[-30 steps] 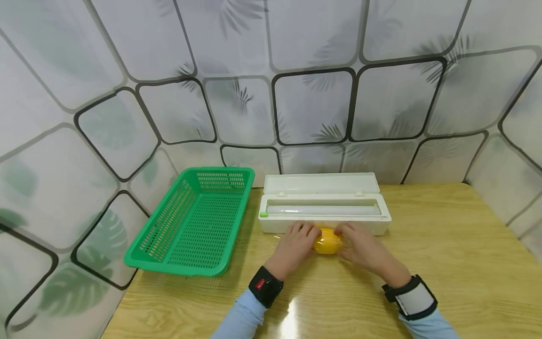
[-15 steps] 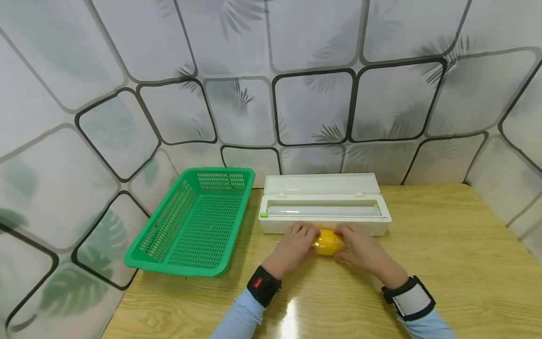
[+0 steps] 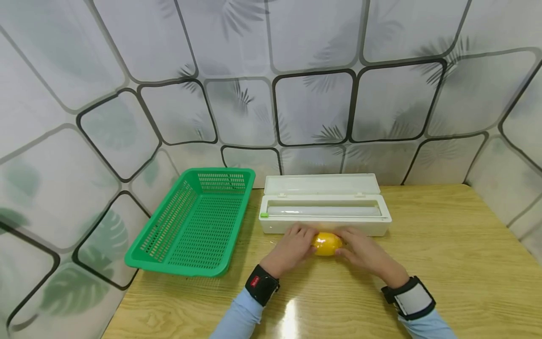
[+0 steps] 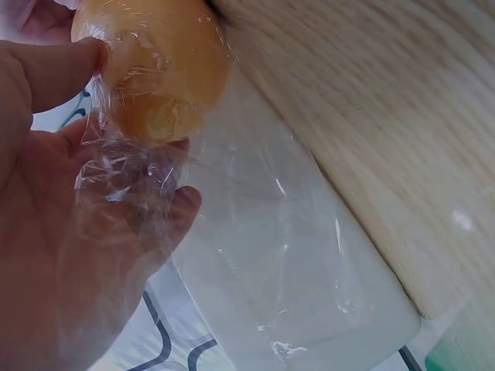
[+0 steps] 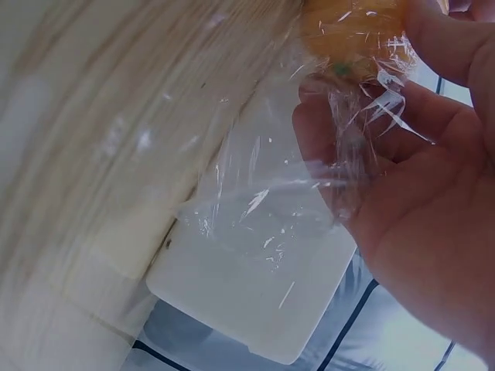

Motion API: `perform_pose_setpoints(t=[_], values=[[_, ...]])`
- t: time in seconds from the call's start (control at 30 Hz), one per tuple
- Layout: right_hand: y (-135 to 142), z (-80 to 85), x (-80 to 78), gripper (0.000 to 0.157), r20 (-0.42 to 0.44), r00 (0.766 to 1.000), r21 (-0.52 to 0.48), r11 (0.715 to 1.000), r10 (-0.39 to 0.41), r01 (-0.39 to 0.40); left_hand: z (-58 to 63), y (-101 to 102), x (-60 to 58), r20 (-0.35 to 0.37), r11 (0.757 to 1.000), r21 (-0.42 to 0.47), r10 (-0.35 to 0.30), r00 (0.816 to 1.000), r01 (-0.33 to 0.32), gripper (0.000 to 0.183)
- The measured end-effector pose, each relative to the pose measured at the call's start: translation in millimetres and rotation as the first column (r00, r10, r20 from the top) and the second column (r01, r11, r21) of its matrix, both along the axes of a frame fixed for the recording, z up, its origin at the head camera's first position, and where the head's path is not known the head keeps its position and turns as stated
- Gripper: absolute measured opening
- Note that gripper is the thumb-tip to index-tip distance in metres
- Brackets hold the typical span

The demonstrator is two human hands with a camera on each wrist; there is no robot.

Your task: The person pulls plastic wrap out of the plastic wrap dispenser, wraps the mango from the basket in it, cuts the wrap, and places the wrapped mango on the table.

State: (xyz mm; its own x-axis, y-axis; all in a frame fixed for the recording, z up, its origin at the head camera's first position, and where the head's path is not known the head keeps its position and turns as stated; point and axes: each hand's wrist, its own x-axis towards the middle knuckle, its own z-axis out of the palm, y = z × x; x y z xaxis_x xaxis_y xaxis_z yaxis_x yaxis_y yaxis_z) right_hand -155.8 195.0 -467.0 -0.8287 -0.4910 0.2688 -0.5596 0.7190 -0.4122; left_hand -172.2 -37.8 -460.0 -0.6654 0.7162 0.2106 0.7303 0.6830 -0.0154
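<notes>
A smooth, oval yellow-orange fruit (image 3: 326, 244) lies between both hands, close in front of a white cling film dispenser (image 3: 313, 227). Clear cling film (image 4: 124, 174) wraps it, with loose, crinkled ends trailing off either side. My left hand (image 3: 291, 247) holds the fruit's left end, its thumb pressed on the film and its fingers behind. At the other end my right hand (image 3: 364, 252) grips in the same way, and a green spot on the fruit (image 5: 352, 35) shows through the film in the right wrist view. Parts of the fingers are hidden behind the fruit.
The dispenser's lid (image 3: 322, 184) stands open toward the wall, showing a film roll (image 3: 323, 210) and a green slider (image 3: 264, 214). A green slotted basket (image 3: 220, 263) stands to the left on the wooden table (image 3: 444, 263). Patterned sheeting (image 3: 313, 108) encloses the back and sides.
The fruit has turned slightly between the hands and shifted a little toward the person. Both hands keep hold of it; the dispenser and basket stay in place.
</notes>
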Motion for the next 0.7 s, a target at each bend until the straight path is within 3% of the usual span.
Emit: perform_pose_setpoints(t=[0.17,0.33,0.43,0.7], values=[[0.7,-0.3,-1.1,0.035,0.045,0.999,-0.011,1.000,0.028,-0.027,0.2,0.3,-0.5,0.059,1.000,-0.013,0.020,0.998,-0.020,0.037],[1.5,-2.3,-1.6,0.035,0.094,0.995,-0.028,0.999,0.037,-0.034,3.9,-0.7,0.2,0.119,0.999,-0.006,0.034,0.992,-0.034,0.052],[1.6,-1.2,-2.0,0.034,0.106,0.993,-0.032,0.999,0.043,-0.040,4.4,-1.0,-0.9,0.128,0.999,-0.003,0.036,0.991,-0.036,0.059],[1.1,-1.7,-1.7,0.028,0.175,0.983,-0.076,0.996,0.052,-0.039,3.1,-1.2,-3.3,0.157,0.999,-0.030,0.039,0.987,-0.035,0.056]])
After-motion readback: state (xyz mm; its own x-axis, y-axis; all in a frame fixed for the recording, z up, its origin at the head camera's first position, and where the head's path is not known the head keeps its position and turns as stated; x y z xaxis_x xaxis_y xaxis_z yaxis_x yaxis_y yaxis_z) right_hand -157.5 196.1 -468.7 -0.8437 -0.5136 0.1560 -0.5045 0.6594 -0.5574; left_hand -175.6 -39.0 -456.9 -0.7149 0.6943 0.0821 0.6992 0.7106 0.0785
